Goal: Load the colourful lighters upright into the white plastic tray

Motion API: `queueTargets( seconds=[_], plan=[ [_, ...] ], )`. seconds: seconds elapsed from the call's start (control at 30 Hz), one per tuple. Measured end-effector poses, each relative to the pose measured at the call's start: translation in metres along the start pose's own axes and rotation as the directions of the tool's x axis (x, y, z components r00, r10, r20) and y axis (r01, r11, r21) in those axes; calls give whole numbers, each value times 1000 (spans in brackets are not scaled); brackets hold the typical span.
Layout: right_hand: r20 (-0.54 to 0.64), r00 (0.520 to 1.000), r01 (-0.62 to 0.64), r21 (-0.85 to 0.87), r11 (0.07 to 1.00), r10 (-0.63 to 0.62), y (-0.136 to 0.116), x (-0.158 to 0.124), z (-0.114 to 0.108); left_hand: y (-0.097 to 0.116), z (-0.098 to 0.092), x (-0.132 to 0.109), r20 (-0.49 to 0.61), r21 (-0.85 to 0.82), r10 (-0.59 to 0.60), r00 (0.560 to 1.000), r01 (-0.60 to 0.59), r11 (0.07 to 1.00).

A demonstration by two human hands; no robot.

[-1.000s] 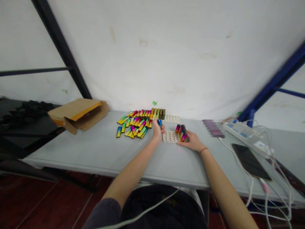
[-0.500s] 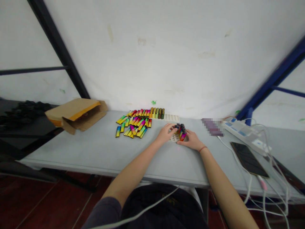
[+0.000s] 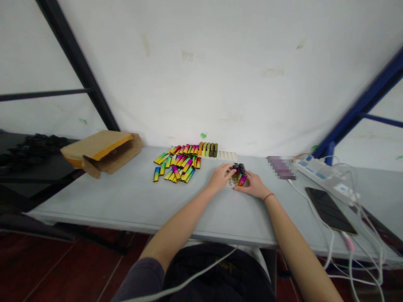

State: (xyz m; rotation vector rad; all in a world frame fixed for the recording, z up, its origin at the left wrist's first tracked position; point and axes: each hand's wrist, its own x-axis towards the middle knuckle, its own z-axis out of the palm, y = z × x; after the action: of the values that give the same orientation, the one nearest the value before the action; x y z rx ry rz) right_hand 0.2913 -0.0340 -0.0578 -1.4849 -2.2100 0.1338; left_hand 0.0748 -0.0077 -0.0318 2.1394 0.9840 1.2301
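A pale holed tray (image 3: 232, 183) lies on the table in front of me. Several shiny rainbow-coloured tubes (image 3: 242, 179) with dark tops stand upright in its right part. Fingers closed, my left hand (image 3: 219, 176) pinches the dark top of one tube at the tray's back left; the lower part of that tube is hidden. My right hand (image 3: 255, 185) is wrapped round the tray's right side, thumb at the front corner and fingers behind the standing tubes. To the left, many similar shiny tubes (image 3: 176, 172) lie loose in a pile.
Against the wall stand upright gold-topped tubes (image 3: 208, 149) beside another pale tray (image 3: 227, 155). An open cardboard box (image 3: 103, 147) lies at the left. At the right are a phone (image 3: 330, 209), a blurred-out device (image 3: 281, 167), a white power strip (image 3: 327, 180) and white cables.
My left hand has shifted slightly, its fingers now closer over the dark-topped tubes. The right hand stays at the tray's side.
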Motion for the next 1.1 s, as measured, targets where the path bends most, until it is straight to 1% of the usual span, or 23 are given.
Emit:
queueTargets(
  seconds=[0.17,0.4,0.57,0.67,0.77,0.83,0.87,0.9,0.93,0.97,1.0,1.03,1.07,1.1],
  plan=[
    [14,1000,-1,19,1000,1,-2,0,-2,2,-1,1,21,4,3,1000,-3,1000],
    [21,1000,-13,32,999,12,-4,0,-4,5,-1,2,3,14,-33,999,33,999],
    [24,1000,-19,23,1000,19,-5,-1,-4,6,-5,2,33,100,0,999,-3,995],
    [25,1000,-16,24,1000,15,-5,-1,-5,7,-5,1,61,154,16,998,-26,988],
    [33,999,-20,31,999,19,-6,-1,-6,10,-3,1,87,182,-20,996,4,983],
    [36,999,-22,30,999,21,-6,-1,-6,14,-10,4,98,224,-36,995,13,974],
    [35,999,-23,25,999,22,-6,-1,-6,16,-19,7,89,262,-36,995,11,965],
    [33,999,-24,19,1000,23,-6,-1,-5,18,-32,9,67,312,-38,997,15,950],
    [30,999,-25,13,1000,25,-6,-1,-5,19,-49,11,25,374,-46,999,34,927],
    [29,999,-26,7,1000,26,-5,-1,-4,18,-70,12,-33,443,-82,996,88,892],
    [31,999,-27,3,1000,27,-5,-1,-3,17,-94,11,-110,510,-146,983,182,841],
    [35,999,-27,1,1000,27,-4,-1,-2,13,-120,8,-205,557,-224,953,302,774],
    [40,999,-26,0,1000,26,-4,-1,-2,9,-145,3,-289,583,-313,905,426,692],
    [42,999,-26,0,1000,26,-4,-1,-1,2,-169,-4,-369,590,-397,840,542,599]
  ],
)
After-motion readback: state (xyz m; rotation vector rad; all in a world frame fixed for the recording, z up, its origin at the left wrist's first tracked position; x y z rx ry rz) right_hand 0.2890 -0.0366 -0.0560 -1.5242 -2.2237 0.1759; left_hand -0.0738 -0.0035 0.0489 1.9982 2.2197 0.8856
